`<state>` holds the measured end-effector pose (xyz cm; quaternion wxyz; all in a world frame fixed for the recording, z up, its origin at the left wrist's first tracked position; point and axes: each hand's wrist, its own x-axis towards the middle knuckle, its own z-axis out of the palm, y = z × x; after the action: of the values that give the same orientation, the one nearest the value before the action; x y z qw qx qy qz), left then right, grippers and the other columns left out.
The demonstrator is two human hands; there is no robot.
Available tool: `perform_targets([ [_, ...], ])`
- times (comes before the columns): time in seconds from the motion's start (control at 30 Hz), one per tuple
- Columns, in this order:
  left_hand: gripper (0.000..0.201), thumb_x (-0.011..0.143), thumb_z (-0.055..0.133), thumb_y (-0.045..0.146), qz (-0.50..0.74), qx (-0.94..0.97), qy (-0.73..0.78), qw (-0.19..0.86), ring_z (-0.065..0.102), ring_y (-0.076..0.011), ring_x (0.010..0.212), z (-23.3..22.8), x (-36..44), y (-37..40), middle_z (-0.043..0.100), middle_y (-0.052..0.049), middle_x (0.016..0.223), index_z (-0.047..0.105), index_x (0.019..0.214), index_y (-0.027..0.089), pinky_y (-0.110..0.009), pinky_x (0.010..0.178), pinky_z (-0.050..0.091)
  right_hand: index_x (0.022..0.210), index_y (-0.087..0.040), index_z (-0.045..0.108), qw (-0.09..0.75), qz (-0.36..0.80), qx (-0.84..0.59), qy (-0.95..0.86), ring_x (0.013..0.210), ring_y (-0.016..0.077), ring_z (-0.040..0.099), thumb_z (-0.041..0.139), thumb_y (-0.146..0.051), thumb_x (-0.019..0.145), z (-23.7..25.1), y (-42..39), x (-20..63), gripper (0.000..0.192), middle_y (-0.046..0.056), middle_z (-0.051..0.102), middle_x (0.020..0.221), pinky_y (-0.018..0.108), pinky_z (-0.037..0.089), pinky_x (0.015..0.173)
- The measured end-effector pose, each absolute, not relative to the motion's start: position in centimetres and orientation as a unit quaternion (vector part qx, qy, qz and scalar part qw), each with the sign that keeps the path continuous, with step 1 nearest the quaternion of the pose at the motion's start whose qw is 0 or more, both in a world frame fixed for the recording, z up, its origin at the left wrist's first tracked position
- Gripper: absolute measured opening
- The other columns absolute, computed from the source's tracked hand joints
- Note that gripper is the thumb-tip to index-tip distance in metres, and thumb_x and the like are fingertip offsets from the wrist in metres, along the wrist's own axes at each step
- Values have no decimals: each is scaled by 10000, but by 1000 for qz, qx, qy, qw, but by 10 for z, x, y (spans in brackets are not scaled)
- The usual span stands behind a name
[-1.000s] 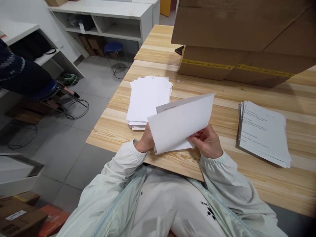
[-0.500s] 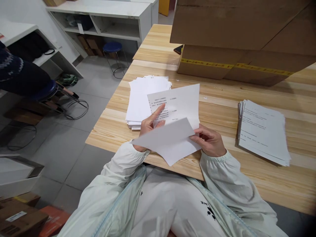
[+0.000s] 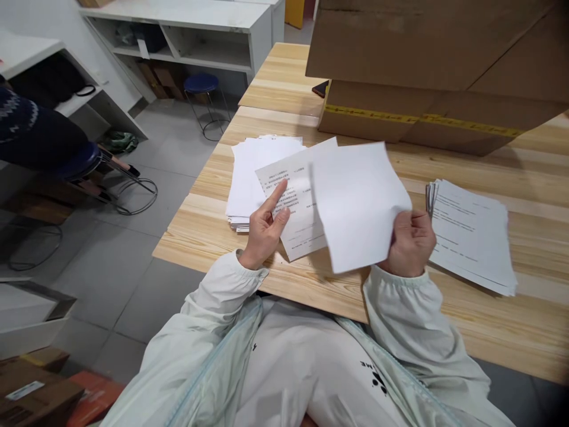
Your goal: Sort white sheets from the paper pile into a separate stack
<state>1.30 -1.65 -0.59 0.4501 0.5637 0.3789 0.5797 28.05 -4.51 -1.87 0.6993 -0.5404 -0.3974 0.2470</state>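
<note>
My left hand [image 3: 267, 228] grips a printed sheet [image 3: 297, 228] at its left side, thumb and forefinger lying over the text. In my right hand [image 3: 411, 240] a sheet of paper [image 3: 360, 204] is pinched by its right edge, its blank face toward me. That sheet overlaps the right part of the printed one. Behind my left hand lies a stack of white papers [image 3: 249, 172] on the wooden table. To the right of my right hand sits a second stack of printed papers [image 3: 473, 237], slightly fanned.
Large cardboard boxes [image 3: 413, 110] stand at the table's back right, with a dark phone [image 3: 320, 89] beside them. A blue stool [image 3: 201, 84] and white shelves [image 3: 213, 50] are beyond the table. At far left a person [image 3: 40, 133] sits on another stool.
My right hand has moved right, drawing a folded-over sheet away and opening it out flat. The printed sheet in my left hand has tilted and shows more of its text.
</note>
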Motion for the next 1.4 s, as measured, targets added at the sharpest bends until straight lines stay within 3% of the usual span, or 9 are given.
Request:
perform_targets([
  [0.13,608,864,695,595,585,534,378,480,578,-302,1366,-2,19,-17,676,-81,1392,658,1364,251,-447,1105,522,914,-221,628,684,226,-550,-422,441,75,356,738,-543,850,-18,-59,243,347,-68,494,576,231,284,421],
  [0.23,540,829,746,576,587,536,368,483,693,-282,1173,2,27,-21,765,-111,1188,732,1205,190,-396,994,575,915,-215,641,661,207,-551,-465,482,83,439,712,-487,888,-18,-64,234,283,-46,548,622,232,360,466],
  [0.33,445,827,763,533,590,552,370,458,738,-232,962,10,34,-27,787,-95,1012,741,1078,166,-339,880,602,1026,-223,649,679,137,-519,-502,850,177,666,799,-462,803,-13,-64,237,360,43,683,943,332,547,789],
  [0.43,584,843,754,513,607,587,343,412,666,-252,1196,26,40,-37,714,-99,1274,633,1333,219,-356,1029,550,1165,-252,640,687,150,-470,-533,1124,270,657,883,-534,661,-2,-65,245,627,90,677,1166,457,532,989],
  [0.57,877,814,782,528,617,607,325,382,519,-316,1401,46,45,-50,517,-82,1531,376,1565,325,-411,1093,507,883,-255,729,660,201,-489,-534,807,231,693,875,-455,711,9,-78,251,301,34,725,842,421,585,767],
  [0.67,926,782,789,590,585,600,318,443,658,-307,1208,42,45,-52,629,-115,1384,382,1566,315,-403,957,580,823,-256,748,679,175,-491,-517,753,241,696,844,-497,735,6,-89,252,275,41,742,793,435,588,734],
  [0.8,575,773,784,604,541,575,311,529,716,-215,844,20,49,-48,767,-92,974,716,1187,211,-334,767,592,823,-240,748,656,228,-493,-525,727,244,711,822,-595,711,-6,-94,254,380,58,756,794,402,590,656],
  [0.9,385,775,798,556,549,550,353,521,702,-203,848,14,55,-48,777,-50,911,752,898,194,-345,798,585,833,-244,735,657,219,-529,-490,724,228,691,881,-455,687,-10,-95,253,295,43,749,802,387,578,650],
  [1.4,310,905,688,486,573,603,362,422,646,-173,879,14,77,-62,692,-31,935,631,1064,225,-290,818,520,892,-227,686,715,130,-529,-438,788,224,679,853,-538,699,-15,-91,242,402,65,720,852,398,595,740],
])
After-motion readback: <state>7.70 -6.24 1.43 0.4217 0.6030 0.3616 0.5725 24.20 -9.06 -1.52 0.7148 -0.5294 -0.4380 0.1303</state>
